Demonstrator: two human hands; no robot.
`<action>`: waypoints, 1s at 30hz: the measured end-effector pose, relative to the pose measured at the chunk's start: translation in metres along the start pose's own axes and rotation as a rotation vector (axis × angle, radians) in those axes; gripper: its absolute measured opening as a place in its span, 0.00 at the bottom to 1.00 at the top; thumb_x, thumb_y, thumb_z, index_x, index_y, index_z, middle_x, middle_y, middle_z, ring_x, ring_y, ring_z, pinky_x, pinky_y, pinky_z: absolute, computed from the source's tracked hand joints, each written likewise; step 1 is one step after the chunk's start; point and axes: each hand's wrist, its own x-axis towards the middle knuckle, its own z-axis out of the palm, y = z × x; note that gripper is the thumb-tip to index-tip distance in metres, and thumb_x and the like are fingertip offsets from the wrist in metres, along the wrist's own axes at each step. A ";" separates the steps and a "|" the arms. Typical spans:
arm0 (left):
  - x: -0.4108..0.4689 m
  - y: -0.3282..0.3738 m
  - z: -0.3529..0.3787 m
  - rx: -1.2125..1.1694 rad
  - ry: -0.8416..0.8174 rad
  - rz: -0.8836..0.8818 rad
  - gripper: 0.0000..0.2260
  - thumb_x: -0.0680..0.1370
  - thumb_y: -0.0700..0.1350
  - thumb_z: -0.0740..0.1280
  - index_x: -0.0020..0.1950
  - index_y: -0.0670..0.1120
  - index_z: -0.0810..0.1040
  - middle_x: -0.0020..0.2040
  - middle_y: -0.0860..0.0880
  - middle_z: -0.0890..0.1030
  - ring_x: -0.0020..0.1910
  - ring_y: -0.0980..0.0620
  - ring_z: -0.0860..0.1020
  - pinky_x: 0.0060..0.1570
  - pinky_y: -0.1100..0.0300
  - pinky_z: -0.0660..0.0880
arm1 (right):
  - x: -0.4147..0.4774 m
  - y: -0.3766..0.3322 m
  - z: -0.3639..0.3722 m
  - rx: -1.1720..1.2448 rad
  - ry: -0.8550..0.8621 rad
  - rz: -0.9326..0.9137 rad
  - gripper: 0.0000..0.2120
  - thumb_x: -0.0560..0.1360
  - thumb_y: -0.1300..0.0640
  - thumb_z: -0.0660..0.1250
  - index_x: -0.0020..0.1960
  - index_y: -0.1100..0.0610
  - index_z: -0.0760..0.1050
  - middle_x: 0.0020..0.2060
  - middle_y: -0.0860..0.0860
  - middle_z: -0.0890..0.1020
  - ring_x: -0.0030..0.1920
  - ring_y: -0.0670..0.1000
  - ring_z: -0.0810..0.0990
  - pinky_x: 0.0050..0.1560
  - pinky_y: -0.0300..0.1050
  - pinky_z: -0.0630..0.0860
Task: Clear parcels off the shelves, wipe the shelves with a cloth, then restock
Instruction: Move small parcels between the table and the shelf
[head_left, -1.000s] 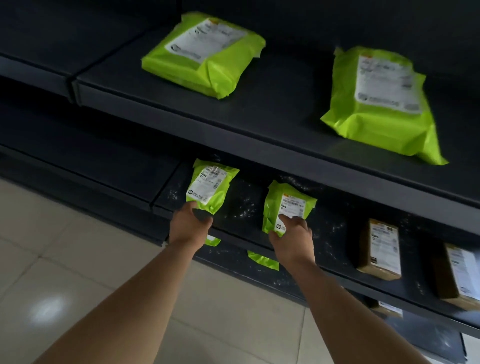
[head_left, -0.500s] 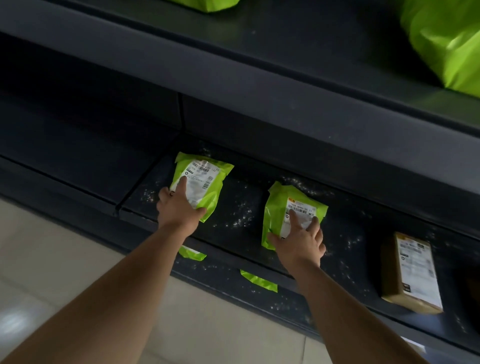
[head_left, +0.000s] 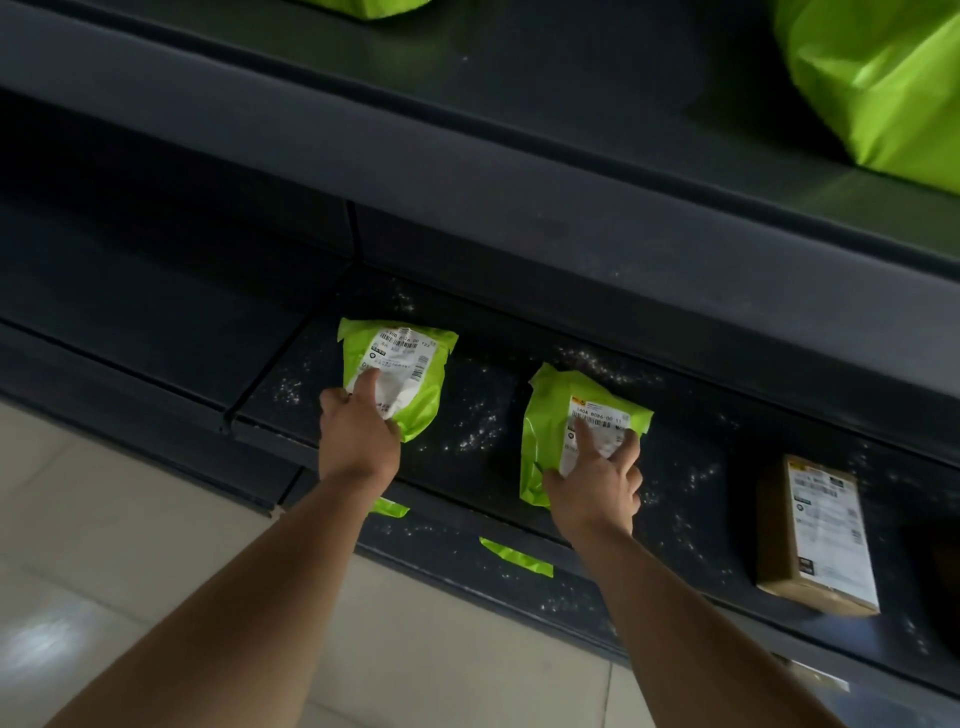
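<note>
Two small green parcels with white labels lie flat on the dusty dark lower shelf (head_left: 483, 415). My left hand (head_left: 358, 436) holds the left green parcel (head_left: 421, 384) at its near edge, index finger stretched over the label. My right hand (head_left: 597, 483) holds the right green parcel (head_left: 550, 421), fingers fanned over its label and thumb at its near left edge. White specks of dust dot the shelf around both parcels. No cloth is in view.
A brown cardboard parcel (head_left: 815, 535) lies further right on the same shelf. A large green parcel (head_left: 883, 78) sits on the shelf above, which overhangs my hands. Green tape strips (head_left: 517, 558) stick to the shelf's front edge. Tiled floor (head_left: 130, 545) lies below left.
A second ago both small parcels stood tilted up in my hands; they now lie flat on the lower shelf. My view has dropped and moved closer to that shelf.
</note>
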 end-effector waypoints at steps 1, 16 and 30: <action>-0.006 0.001 -0.001 -0.004 -0.003 0.006 0.28 0.77 0.37 0.63 0.74 0.52 0.62 0.63 0.40 0.64 0.55 0.39 0.73 0.56 0.45 0.75 | -0.004 0.002 -0.002 -0.001 0.002 0.000 0.35 0.75 0.50 0.67 0.76 0.41 0.51 0.74 0.57 0.41 0.70 0.64 0.58 0.68 0.60 0.63; -0.148 0.054 -0.069 0.012 -0.139 0.123 0.21 0.74 0.32 0.65 0.67 0.46 0.72 0.63 0.42 0.66 0.53 0.41 0.76 0.56 0.53 0.73 | -0.142 0.052 -0.100 0.061 -0.044 0.133 0.34 0.75 0.47 0.67 0.76 0.39 0.54 0.75 0.56 0.45 0.71 0.63 0.58 0.69 0.60 0.63; -0.293 0.175 -0.077 0.047 -0.342 0.361 0.18 0.76 0.35 0.66 0.64 0.46 0.73 0.61 0.46 0.66 0.40 0.49 0.75 0.41 0.61 0.70 | -0.265 0.160 -0.219 0.136 0.078 0.335 0.32 0.74 0.46 0.68 0.74 0.41 0.58 0.75 0.57 0.48 0.70 0.63 0.61 0.68 0.57 0.65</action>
